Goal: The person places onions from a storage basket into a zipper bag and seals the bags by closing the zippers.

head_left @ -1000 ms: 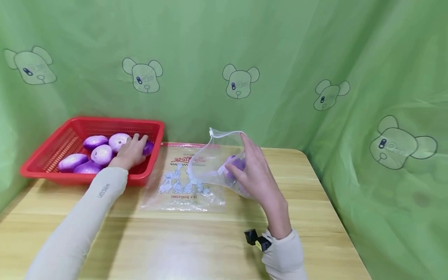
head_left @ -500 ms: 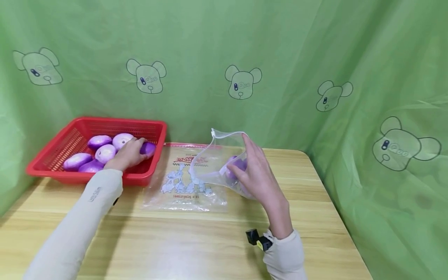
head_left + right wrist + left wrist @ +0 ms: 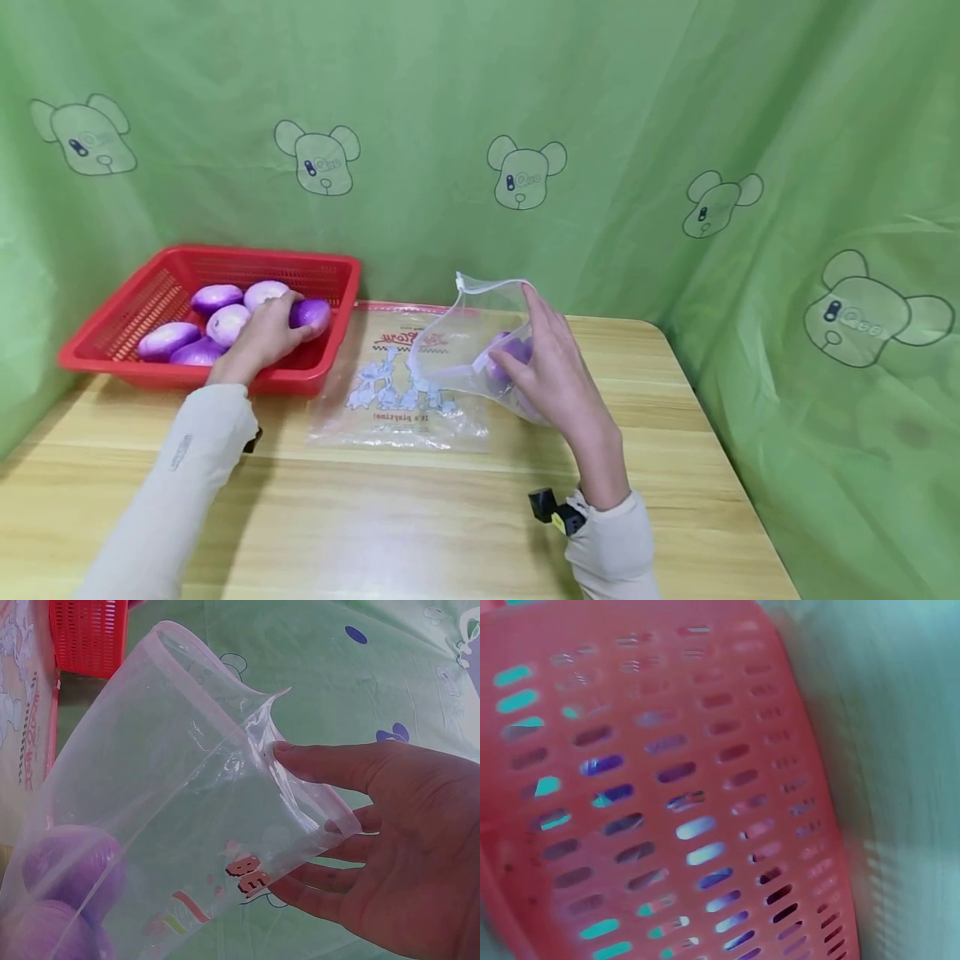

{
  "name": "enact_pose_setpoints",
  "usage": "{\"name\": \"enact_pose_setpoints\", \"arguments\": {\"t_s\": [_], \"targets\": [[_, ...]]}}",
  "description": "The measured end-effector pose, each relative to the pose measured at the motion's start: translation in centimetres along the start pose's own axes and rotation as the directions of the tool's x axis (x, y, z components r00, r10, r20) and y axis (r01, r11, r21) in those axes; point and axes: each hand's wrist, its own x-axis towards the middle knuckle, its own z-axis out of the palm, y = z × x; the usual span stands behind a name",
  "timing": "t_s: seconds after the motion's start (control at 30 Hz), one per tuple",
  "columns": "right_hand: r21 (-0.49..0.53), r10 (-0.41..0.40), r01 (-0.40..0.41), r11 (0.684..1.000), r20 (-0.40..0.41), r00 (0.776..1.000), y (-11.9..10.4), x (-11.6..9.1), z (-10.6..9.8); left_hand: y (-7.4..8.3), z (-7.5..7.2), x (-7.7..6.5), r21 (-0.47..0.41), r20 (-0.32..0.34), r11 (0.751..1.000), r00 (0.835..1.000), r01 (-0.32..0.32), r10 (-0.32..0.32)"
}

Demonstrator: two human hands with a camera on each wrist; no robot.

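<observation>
In the head view my left hand is inside the red plastic basket, gripping a purple onion between fingers and thumb near the right wall. Several other onions lie to the left of that hand. My right hand holds a clear zip bag by its rim, with the mouth spread toward the basket. In the right wrist view the thumb presses one side of the rim and the fingers lie behind the film. Purple onions sit low in the bag. The left wrist view shows only the basket's slotted wall, hiding the left hand.
A flat printed zip bag lies on the wooden table between the basket and the held bag, partly under the latter. A green curtain with printed bear heads hangs behind the table and along both sides.
The left hand's fingers, earlier draped over the onions, now grip the onion at the basket's right, and the hand has drawn slightly nearer. The right hand and its bag stay nearly still.
</observation>
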Motion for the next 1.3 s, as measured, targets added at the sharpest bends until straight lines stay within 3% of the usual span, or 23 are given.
{"name": "enact_pose_setpoints", "arguments": {"t_s": [0.27, 0.43, 0.53, 0.67, 0.73, 0.8, 1.1, 1.3], "targets": [[0.002, -0.013, 0.013, 1.000, -0.010, 1.000, 0.0, 0.0, 0.1, 1.5, -0.4, -2.0, 0.016, -0.101, 1.000, 0.995, -0.015, 0.017], [0.002, -0.014, 0.014, 1.000, -0.008, 1.000, 0.1, 0.0, 0.1, 2.6, 0.2, -3.3, -0.015, -0.220, 0.999, 0.975, -0.042, 0.038], [0.005, -0.008, 0.008, 1.000, -0.001, 1.000, 0.1, 0.0, 0.1, 3.3, 0.9, -4.0, -0.053, -0.323, 0.997, 0.946, -0.053, 0.033], [0.010, -0.010, 0.010, 1.000, -0.002, 1.000, 0.1, 0.0, 0.1, 4.3, 1.4, -4.9, -0.105, -0.469, 0.990, 0.882, -0.097, 0.037], [0.009, -0.012, 0.012, 1.000, -0.005, 1.000, 0.1, 0.0, 0.1, 4.9, 1.5, -5.2, -0.120, -0.520, 0.985, 0.853, -0.126, 0.046], [0.008, -0.014, 0.014, 1.000, -0.007, 1.000, 0.1, 0.0, 0.1, 5.4, 1.5, -5.6, -0.127, -0.548, 0.981, 0.835, -0.147, 0.055], [0.000, -0.007, 0.007, 1.000, 0.000, 1.000, 0.0, -0.1, 0.0, 8.0, 1.1, -6.5, -0.128, -0.537, 0.974, 0.839, -0.185, 0.089], [0.008, -0.007, 0.007, 1.000, -0.008, 1.000, 0.0, -0.2, -0.1, 9.2, 1.2, -6.8, -0.128, -0.542, 0.968, 0.833, -0.215, 0.113]]}}
